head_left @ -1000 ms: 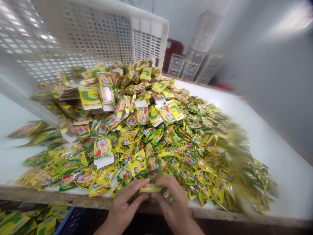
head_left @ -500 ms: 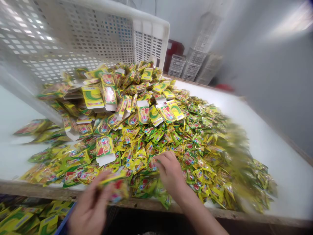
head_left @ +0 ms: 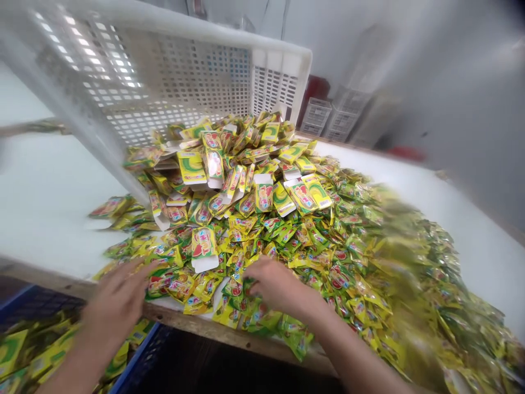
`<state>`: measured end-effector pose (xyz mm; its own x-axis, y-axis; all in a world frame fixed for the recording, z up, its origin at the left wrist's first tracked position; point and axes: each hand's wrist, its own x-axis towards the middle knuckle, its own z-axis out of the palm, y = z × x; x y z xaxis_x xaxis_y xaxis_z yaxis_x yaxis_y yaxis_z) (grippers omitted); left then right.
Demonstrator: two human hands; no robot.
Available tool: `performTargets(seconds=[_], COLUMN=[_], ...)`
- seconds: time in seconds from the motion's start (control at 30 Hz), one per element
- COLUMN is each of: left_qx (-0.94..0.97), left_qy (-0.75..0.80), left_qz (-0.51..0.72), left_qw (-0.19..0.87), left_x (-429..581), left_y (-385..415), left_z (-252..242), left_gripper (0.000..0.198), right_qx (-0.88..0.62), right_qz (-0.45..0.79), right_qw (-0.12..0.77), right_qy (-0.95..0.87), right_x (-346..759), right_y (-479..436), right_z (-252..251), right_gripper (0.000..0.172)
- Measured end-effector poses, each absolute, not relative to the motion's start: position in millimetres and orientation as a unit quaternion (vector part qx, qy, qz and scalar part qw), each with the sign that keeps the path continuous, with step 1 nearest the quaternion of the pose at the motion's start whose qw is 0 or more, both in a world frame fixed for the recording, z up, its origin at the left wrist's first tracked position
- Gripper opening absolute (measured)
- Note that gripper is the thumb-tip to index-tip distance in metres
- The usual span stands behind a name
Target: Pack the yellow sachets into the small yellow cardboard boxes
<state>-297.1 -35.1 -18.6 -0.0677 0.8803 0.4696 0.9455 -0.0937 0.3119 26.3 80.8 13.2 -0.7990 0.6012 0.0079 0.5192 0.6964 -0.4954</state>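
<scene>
My left hand (head_left: 118, 298) is above the table's front edge, fingers stretched out and slightly blurred, with nothing visible in it. Beneath its fingertips lie small shiny candy packets (head_left: 168, 282). My right hand (head_left: 273, 282) reaches into the packets at the front of the heap, its fingers curled round a small green packet (head_left: 248, 285) that is mostly hidden. Between the hands, a yellow-green printed box (head_left: 204, 243) with its white flap open lies on the packets. Behind it are many similar flat boxes (head_left: 192, 168), several with open flaps.
A white perforated basket (head_left: 281, 54) lies tipped, its boxes spilling onto the white table (head_left: 53, 219). Below the front edge at left stands a blue crate (head_left: 137, 350) holding yellow-green boxes (head_left: 45, 355). Stacked crates (head_left: 318, 112) stand at the back. Part of another person's arm (head_left: 33, 127) shows at left.
The filled-looking box in my left hand is gone from it, and that hand has moved left and opened. My right hand stays low among the packets. The view has shifted left.
</scene>
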Motion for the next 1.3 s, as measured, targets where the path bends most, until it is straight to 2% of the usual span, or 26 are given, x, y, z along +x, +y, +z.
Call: performTargets(seconds=[0.1, 0.17, 0.27, 0.33, 0.43, 0.53, 0.6, 0.7, 0.8, 0.9, 1.03, 1.1, 1.17, 1.3], left_qx=[-0.766, -0.796, -0.835, -0.847, -0.844, -0.815, -0.766, -0.661, -0.571, -0.553, -0.604, -0.637, -0.653, -0.646], left_qy=[-0.629, -0.599, -0.548, -0.531, -0.536, -0.572, -0.620, -0.695, -0.743, -0.759, -0.737, -0.709, -0.694, -0.708], left_qz=[-0.114, -0.062, -0.018, 0.004, -0.013, -0.091, -0.157, -0.253, -0.311, -0.308, -0.281, -0.272, -0.258, -0.243], left_qw=[0.065, 0.066, 0.039, 0.015, 0.012, -0.012, -0.063, -0.126, -0.162, -0.151, -0.112, -0.132, -0.157, -0.151], left_x=[-289, -280, -270, -268, -269, -265, -253, -221, -184, -157, -128, -113, -97, -79], left_y=[15, 43, 70, 79, 83, 75, 62, 34, 6, -11, -13, -9, -5, -2], left_z=[-6, 1, 1, -1, 5, 20, 25, 16, -6, -28, -43, -43, -39, -34], left_gripper=[0.063, 0.081, 0.093, 0.089, 0.071, 0.050, 0.048, 0.059, 0.050, 0.041, 0.047, 0.048, 0.046, 0.042], right_qx=[-0.289, -0.296, -0.310, -0.316, -0.289, -0.302, -0.327, -0.350, -0.364, -0.396, -0.478, -0.490, -0.475, -0.464], right_qz=[0.152, 0.136, 0.108, 0.082, 0.061, 0.079, 0.093, 0.081, 0.080, 0.173, 0.273, 0.283, 0.284, 0.257], right_qw=[-0.002, -0.010, -0.010, -0.001, 0.011, 0.016, 0.013, 0.008, 0.028, 0.088, 0.362, 0.455, 0.476, 0.449], right_qy=[-0.945, -0.945, -0.945, -0.945, -0.955, -0.950, -0.940, -0.933, -0.928, -0.898, -0.753, -0.688, -0.684, -0.719], right_x=[-3, -12, -10, -4, 9, 17, 16, 8, 8, 27, 60, 67, 68, 71], right_y=[94, 95, 83, 70, 56, 53, 56, 59, 58, 56, 56, 54, 52, 50], right_z=[10, 10, 13, 16, 14, 6, 1, -2, -1, 0, 5, 4, -2, -15], right_gripper=[0.027, 0.024, 0.024, 0.023, 0.020, 0.034, 0.036, 0.028, 0.028, 0.035, 0.026, 0.021, 0.018, 0.013])
